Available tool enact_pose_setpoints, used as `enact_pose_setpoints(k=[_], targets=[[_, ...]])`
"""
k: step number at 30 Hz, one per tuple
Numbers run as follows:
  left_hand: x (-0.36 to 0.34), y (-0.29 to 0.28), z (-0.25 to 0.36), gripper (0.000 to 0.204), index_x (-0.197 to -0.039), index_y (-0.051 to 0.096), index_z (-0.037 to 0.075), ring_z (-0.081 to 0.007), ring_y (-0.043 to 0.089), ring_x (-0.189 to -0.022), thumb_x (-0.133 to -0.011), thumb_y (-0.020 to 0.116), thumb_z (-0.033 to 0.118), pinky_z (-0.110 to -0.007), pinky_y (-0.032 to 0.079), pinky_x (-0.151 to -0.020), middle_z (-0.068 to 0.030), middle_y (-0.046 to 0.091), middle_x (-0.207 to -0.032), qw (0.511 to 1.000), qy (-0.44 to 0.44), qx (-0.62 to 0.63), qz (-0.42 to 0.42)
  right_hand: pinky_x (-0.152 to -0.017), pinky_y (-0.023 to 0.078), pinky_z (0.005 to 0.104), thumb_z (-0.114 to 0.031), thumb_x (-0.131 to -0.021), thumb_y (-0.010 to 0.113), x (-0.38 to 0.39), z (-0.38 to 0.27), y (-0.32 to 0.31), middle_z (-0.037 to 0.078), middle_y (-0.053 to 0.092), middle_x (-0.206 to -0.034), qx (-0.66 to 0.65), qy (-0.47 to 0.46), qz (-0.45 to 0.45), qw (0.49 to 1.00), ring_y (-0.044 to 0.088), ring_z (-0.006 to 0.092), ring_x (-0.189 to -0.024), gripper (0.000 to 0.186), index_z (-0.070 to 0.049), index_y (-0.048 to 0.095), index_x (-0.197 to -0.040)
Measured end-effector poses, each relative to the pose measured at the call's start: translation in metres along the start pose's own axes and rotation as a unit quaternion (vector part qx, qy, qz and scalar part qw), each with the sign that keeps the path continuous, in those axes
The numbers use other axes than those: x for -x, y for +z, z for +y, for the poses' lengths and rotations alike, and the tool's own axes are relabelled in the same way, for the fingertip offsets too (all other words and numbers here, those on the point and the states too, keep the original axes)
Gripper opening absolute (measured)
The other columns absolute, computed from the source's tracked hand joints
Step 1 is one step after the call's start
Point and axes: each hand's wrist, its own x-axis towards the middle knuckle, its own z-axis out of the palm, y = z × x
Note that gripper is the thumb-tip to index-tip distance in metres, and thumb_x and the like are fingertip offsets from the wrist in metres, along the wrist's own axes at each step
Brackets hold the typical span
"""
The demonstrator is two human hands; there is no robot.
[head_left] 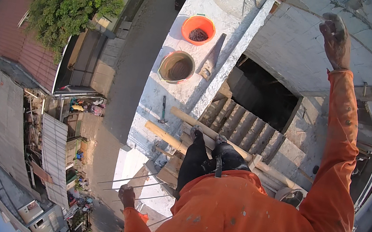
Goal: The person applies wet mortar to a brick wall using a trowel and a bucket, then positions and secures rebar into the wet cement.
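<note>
My left hand (127, 195) is low at the left, beyond the wall's edge, closed around one of several thin steel rods (147, 198) that stick out there. At the upper right my right arm is stretched far out. The fingers of my right hand (336, 40) are curled around something grey that I cannot make out, close to a pale block wall (301, 42). Both sleeves are orange. My feet (209, 137) rest by a round wooden pole (239, 149) above a stairwell.
On the white ledge stand an orange bucket (198, 30) and a mortar-stained bucket (177, 67), beside a handsaw (212, 57) and a hammer (163, 110). Concrete stairs (242, 125) drop toward a dark opening (266, 94). Left of the ledge, a street (131, 72) lies far below.
</note>
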Motion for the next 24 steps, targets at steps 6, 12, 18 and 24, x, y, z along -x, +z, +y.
enact_pose_setpoints(k=[6, 12, 18, 24], targets=[[-0.219, -0.036, 0.137, 0.027, -0.096, 0.060, 0.003, -0.0303, 0.058, -0.094, -0.077, 0.058, 0.023, -0.037, 0.046, -0.081, -0.0194, 0.061, -0.099, 0.986, 0.166, 0.018, 0.012, -0.067, 0.045, 0.0383, -0.016, -0.066, 0.060, 0.221, 0.050, 0.083, 0.016, 0.055, -0.080, 0.059, 0.370, -0.179, 0.910, 0.057, 0.0296, -0.075, 0.028, -0.004, 0.057, -0.092], [-0.369, -0.090, 0.287, 0.019, -0.091, 0.062, 0.001, -0.0272, 0.061, -0.087, -0.077, 0.055, 0.013, -0.034, 0.047, -0.073, -0.0151, 0.063, -0.096, 0.970, 0.220, 0.010, 0.103, -0.072, 0.046, 0.0377, -0.016, -0.066, 0.061, 0.388, 0.116, 0.051, 0.018, 0.063, -0.080, 0.197, 0.680, -0.188, 0.681, 0.061, 0.0311, -0.081, 0.020, -0.006, 0.060, -0.083], [-0.412, -0.039, 0.431, 0.022, -0.091, 0.063, 0.000, -0.0282, 0.062, -0.082, -0.074, 0.058, 0.013, -0.034, 0.047, -0.074, -0.0174, 0.064, -0.085, 0.958, 0.255, 0.103, -0.078, -0.070, 0.047, 0.0367, -0.021, -0.067, 0.061, 0.316, 0.102, 0.171, 0.017, 0.063, -0.080, 0.054, 0.696, -0.245, 0.673, 0.062, 0.0282, -0.080, 0.023, -0.006, 0.061, -0.084], [-0.521, -0.004, 0.520, 0.017, -0.080, 0.065, 0.007, -0.0292, 0.061, -0.080, -0.076, 0.057, 0.021, -0.038, 0.047, -0.074, -0.0131, 0.064, -0.083, 0.863, 0.461, -0.182, -0.094, -0.064, 0.047, 0.0345, -0.019, -0.067, 0.061, 0.253, 0.100, 0.241, 0.015, 0.062, -0.077, -0.065, 0.715, -0.147, 0.680, 0.061, 0.0255, -0.072, 0.021, -0.004, 0.060, -0.082]])
